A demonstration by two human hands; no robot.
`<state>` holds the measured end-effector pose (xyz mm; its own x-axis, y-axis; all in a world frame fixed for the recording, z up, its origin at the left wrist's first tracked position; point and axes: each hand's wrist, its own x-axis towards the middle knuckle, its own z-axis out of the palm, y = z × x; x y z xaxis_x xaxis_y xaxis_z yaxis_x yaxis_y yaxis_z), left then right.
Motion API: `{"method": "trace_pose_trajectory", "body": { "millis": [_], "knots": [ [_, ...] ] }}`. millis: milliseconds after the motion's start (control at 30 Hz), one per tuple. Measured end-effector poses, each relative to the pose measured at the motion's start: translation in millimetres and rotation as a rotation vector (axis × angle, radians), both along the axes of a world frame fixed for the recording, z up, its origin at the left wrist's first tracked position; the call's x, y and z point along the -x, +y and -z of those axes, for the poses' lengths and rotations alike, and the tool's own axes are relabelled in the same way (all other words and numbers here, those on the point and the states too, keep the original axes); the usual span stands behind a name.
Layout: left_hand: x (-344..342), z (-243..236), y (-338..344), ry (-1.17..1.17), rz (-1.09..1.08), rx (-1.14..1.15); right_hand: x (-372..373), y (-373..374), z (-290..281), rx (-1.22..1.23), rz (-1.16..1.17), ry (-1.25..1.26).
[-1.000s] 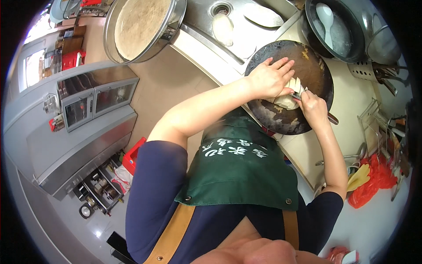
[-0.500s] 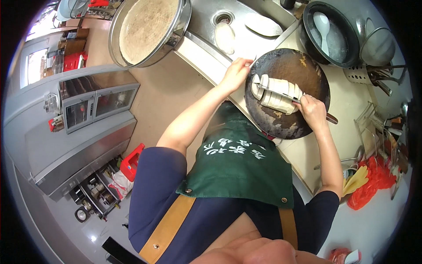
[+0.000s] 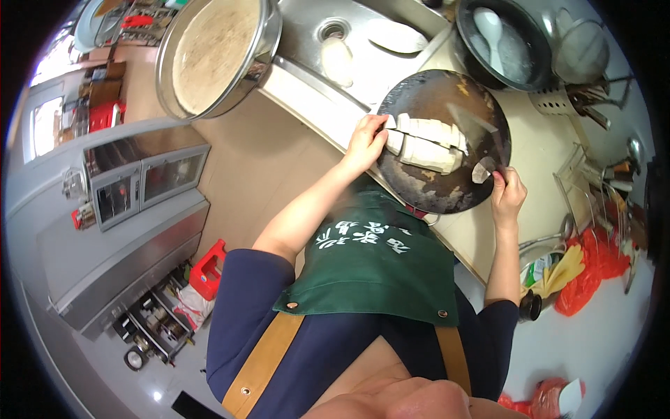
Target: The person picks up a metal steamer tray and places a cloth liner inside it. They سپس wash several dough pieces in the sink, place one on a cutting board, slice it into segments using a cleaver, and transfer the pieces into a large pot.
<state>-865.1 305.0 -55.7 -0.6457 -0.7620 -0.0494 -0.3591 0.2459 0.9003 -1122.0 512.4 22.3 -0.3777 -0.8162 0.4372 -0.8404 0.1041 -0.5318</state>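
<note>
On a round, dark, worn chopping board (image 3: 419, 192) lie two rows of sliced pale white food (image 3: 429, 150), its exact kind unclear. At the board's left edge, my left hand (image 3: 366, 143) has its fingers closed at a small white end piece (image 3: 390, 123). My right hand (image 3: 509, 192) is closed at the board's right edge, gripping a knife (image 3: 476, 126) whose blade is smeared by motion; its handle is hidden. Beside the right fingertips is one separate white piece (image 3: 482, 170); whether it touches the blade I cannot tell.
Beyond the board is a steel sink (image 3: 300, 28) with pale oblong pieces (image 3: 398, 36). A black bowl (image 3: 460, 42) holds a white spoon (image 3: 490, 35). At far left stands a large round steel pan (image 3: 262, 59) of beige contents. Yellow gloves (image 3: 558, 272) and a red bag (image 3: 593, 265) lie right.
My right hand has moved off the rows toward the board's right edge, swinging the knife away. A white piece now lies apart there. My left fingers have come onto the rows' left end.
</note>
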Motion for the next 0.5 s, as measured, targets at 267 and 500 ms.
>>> {"method": "trace_pose_trajectory", "body": {
  "millis": [267,500],
  "knots": [
    [51.8,-42.9,41.3,0.137,0.156,0.500,-26.4,23.2,30.4,0.205,0.716,-1.141],
    [103.5,-56.4,86.0,0.113,0.297,0.392,-43.6,5.9,30.1,0.294,0.690,-1.061]
  ]
}}
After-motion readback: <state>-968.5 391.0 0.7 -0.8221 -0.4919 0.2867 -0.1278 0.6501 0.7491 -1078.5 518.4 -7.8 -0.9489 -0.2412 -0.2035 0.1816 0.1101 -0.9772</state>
